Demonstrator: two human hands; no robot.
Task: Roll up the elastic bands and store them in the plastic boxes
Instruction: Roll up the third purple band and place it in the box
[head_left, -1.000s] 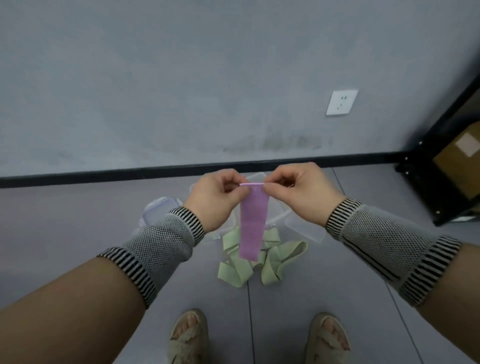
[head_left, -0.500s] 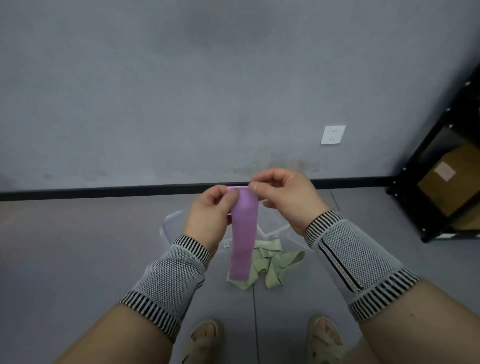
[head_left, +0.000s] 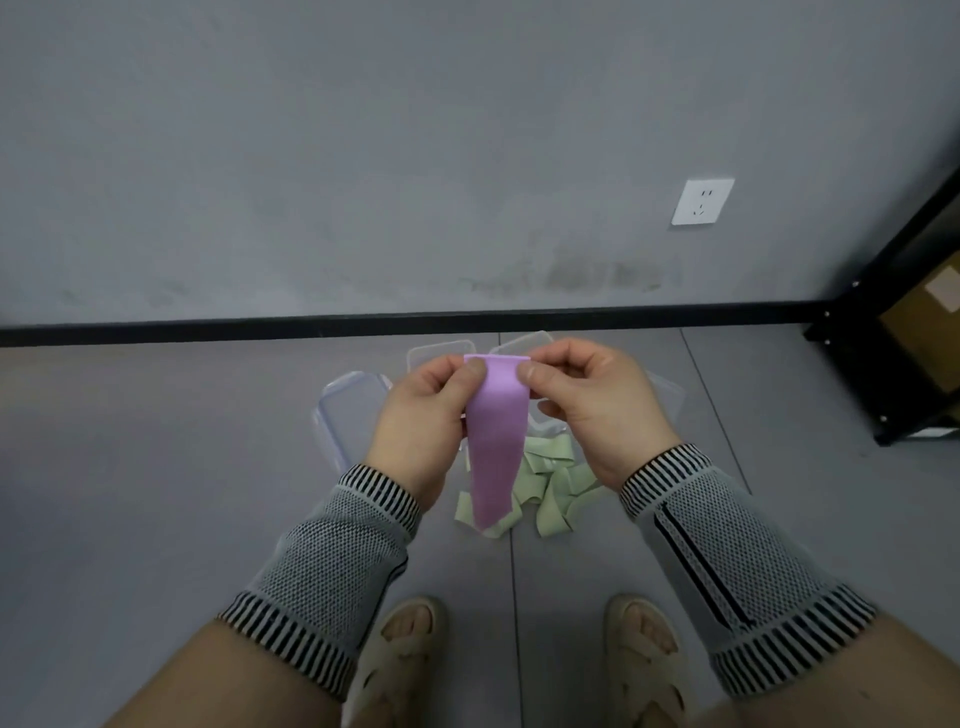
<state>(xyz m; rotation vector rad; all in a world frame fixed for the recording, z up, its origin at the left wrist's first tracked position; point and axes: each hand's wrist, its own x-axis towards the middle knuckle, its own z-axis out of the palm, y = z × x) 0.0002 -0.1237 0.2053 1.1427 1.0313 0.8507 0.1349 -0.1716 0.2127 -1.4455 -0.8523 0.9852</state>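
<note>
A purple elastic band (head_left: 493, 447) hangs flat in front of me, pinched at its top edge by both hands. My left hand (head_left: 423, 415) grips the top left corner and my right hand (head_left: 597, 410) grips the top right corner. Below on the grey floor lies a heap of pale green elastic bands (head_left: 550, 488), partly hidden by the purple band. Clear plastic boxes (head_left: 348, 410) and lids sit on the floor behind my hands, mostly covered by them.
A grey wall with a black skirting (head_left: 260, 327) runs across the back, with a white socket (head_left: 702, 201) on it. A black metal shelf (head_left: 883, 332) holding a cardboard box stands at the right. My sandalled feet (head_left: 400, 660) are at the bottom.
Both hands have shifted slightly along the top edge of the purple band, which still hangs down. The head view has tilted and moved a little.
</note>
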